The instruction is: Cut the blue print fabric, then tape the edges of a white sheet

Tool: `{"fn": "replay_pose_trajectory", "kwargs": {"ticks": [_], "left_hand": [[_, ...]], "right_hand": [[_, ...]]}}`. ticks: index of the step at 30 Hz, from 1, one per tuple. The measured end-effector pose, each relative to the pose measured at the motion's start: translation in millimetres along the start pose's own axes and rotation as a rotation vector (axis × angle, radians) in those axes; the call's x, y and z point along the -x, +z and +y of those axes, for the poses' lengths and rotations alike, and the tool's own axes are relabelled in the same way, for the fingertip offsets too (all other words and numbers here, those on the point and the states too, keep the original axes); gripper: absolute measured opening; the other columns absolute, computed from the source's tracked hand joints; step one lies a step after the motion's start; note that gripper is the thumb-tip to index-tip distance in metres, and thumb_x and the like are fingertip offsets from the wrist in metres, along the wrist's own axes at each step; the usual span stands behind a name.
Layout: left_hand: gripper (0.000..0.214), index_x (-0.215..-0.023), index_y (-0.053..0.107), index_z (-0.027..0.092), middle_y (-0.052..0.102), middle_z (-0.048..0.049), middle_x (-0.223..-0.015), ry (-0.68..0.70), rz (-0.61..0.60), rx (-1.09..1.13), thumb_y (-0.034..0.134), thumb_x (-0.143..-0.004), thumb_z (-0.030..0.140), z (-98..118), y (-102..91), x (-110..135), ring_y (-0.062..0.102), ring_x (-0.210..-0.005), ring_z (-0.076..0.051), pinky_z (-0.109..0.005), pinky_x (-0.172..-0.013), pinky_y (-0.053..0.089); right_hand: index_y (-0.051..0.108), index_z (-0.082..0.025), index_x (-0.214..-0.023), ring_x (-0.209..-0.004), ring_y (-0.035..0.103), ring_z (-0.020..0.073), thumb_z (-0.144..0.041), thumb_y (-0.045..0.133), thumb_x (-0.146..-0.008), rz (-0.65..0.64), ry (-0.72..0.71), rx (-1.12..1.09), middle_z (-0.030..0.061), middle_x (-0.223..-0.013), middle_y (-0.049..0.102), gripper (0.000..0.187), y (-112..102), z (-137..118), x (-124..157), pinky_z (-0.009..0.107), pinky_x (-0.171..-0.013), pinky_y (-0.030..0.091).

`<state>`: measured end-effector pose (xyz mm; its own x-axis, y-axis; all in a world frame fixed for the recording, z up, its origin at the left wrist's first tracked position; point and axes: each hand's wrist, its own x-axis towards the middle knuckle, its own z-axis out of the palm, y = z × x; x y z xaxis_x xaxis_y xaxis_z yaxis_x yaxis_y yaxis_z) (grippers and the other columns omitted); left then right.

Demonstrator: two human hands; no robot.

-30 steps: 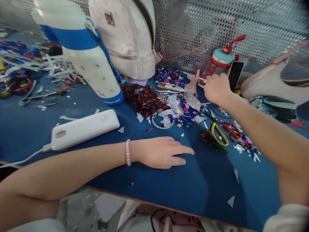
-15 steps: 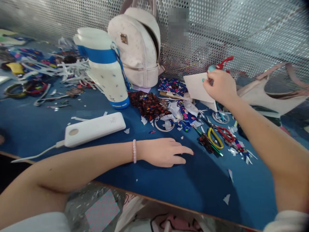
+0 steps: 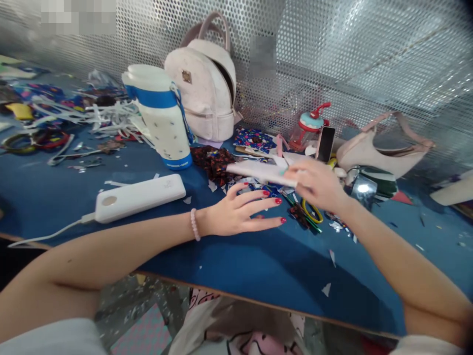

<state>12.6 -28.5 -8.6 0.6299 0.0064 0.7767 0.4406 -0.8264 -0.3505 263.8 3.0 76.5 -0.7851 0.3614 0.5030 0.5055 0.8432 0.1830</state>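
Note:
My right hand (image 3: 314, 182) is closed on a piece of white paper or card (image 3: 260, 171), blurred by motion and tilted nearly edge-on above the scraps. My left hand (image 3: 236, 212), with a pink bead bracelet (image 3: 195, 224) at the wrist, hovers or rests over the blue table; its red-nailed fingers are spread and hold nothing. Just beyond the left hand lies crumpled dark floral fabric (image 3: 214, 162). Yellow-handled scissors (image 3: 313, 211) lie partly hidden under my right hand, beside a small dark floral scrap (image 3: 298, 216).
A white power bank (image 3: 140, 197) with a cable lies at left. Behind it stand a white and blue tumbler (image 3: 162, 123) and a white backpack (image 3: 201, 93). A red-capped bottle (image 3: 310, 125), a phone (image 3: 325, 144) and a pale handbag (image 3: 388, 158) are at back right. Paper strips (image 3: 111, 116) lie far left.
My right hand has brought the white paper from the back of the table toward me and left. My left hand has lifted slightly and spread its fingers. The phone and bottle are now uncovered.

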Motion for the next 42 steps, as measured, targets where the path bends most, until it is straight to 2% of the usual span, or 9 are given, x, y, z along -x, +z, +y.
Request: {"fn": "replay_pose_trajectory", "kwargs": {"ticks": [2,3,7,11,15,19,26,32,42], "left_hand": [[0.044,-0.129,0.049,0.044,0.063,0.0058,-0.126,0.027,0.018,-0.021,0.058,-0.092,0.022,-3,-2.8,1,0.050,-0.122,-0.016,-0.041,-0.114,0.021],[0.042,-0.130,0.048,0.043,0.063,0.0035,-0.127,0.064,-0.040,0.024,0.056,-0.093,0.024,-5,-3.4,1,0.051,-0.123,-0.017,-0.041,-0.112,0.025],[0.038,-0.136,0.049,0.027,0.062,-0.0092,-0.129,0.165,-0.403,0.268,0.042,-0.099,0.035,-9,2.8,0,0.061,-0.112,-0.022,-0.036,-0.098,0.044],[0.038,-0.134,0.053,0.022,0.058,-0.0092,-0.135,0.241,-0.541,0.387,0.034,-0.101,0.022,-8,16.1,-2,0.056,-0.123,-0.019,-0.033,-0.106,0.040],[0.038,-0.133,0.054,0.022,0.059,-0.0091,-0.134,0.203,-0.582,0.429,0.034,-0.101,0.020,-6,21.4,-2,0.051,-0.129,-0.019,-0.033,-0.109,0.037],[0.040,-0.138,0.049,0.021,0.055,-0.0100,-0.138,0.196,-0.636,0.455,0.032,-0.101,0.017,-6,21.9,-2,0.049,-0.132,-0.018,-0.033,-0.111,0.035],[0.043,-0.140,0.046,0.016,0.049,-0.0146,-0.143,0.191,-0.653,0.463,0.035,-0.098,0.013,-6,24.3,-3,0.045,-0.135,-0.023,-0.039,-0.110,0.038],[0.042,-0.137,0.050,0.018,0.053,-0.0131,-0.140,0.179,-0.667,0.481,0.038,-0.097,0.013,-5,21.4,-6,0.048,-0.132,-0.021,-0.038,-0.112,0.037],[0.040,-0.136,0.050,0.018,0.053,-0.0133,-0.140,0.228,-0.609,0.531,0.040,-0.098,0.019,-6,20.8,-6,0.050,-0.131,-0.022,-0.037,-0.110,0.038]], "right_hand": [[0.066,-0.024,-0.100,-0.077,0.063,0.0181,-0.024,0.043,-0.095,-0.185,-0.067,-0.005,0.0058,-0.088,0.071,0.024,2,-28,24,0.034,-0.069,0.048],[0.067,-0.024,-0.102,-0.079,0.064,0.0174,-0.021,0.044,-0.095,-0.205,-0.088,-0.013,0.0055,-0.088,0.072,0.024,3,-39,36,0.033,-0.069,0.049],[0.066,-0.023,-0.115,-0.094,0.066,0.0174,-0.012,0.047,-0.092,-0.127,-0.314,0.043,0.0080,-0.103,0.073,0.031,6,-67,77,0.031,-0.073,0.052],[0.066,-0.026,-0.114,-0.098,0.065,0.0163,-0.016,0.043,-0.095,-0.183,-0.363,0.156,0.0065,-0.106,0.073,0.031,14,-65,93,0.030,-0.075,0.053],[0.065,-0.023,-0.116,-0.100,0.065,0.0180,-0.023,0.037,-0.097,-0.253,-0.305,0.157,0.0099,-0.106,0.072,0.033,24,-48,98,0.031,-0.077,0.052],[0.063,-0.016,-0.117,-0.102,0.064,0.0207,-0.022,0.039,-0.095,-0.189,-0.227,0.191,0.0131,-0.107,0.071,0.033,27,-31,109,0.034,-0.080,0.051],[0.063,-0.015,-0.116,-0.101,0.064,0.0259,-0.027,0.043,-0.094,-0.246,0.053,0.200,0.0153,-0.115,0.068,0.032,24,-9,124,0.043,-0.087,0.049],[0.058,-0.016,-0.123,-0.113,0.058,0.0294,-0.026,0.048,-0.089,-0.304,0.144,0.101,0.0171,-0.126,0.061,0.037,28,-7,126,0.049,-0.095,0.047],[0.059,-0.015,-0.118,-0.111,0.060,0.0276,-0.020,0.046,-0.089,-0.274,0.203,-0.044,0.0163,-0.119,0.064,0.033,36,-7,126,0.050,-0.094,0.049]]}}
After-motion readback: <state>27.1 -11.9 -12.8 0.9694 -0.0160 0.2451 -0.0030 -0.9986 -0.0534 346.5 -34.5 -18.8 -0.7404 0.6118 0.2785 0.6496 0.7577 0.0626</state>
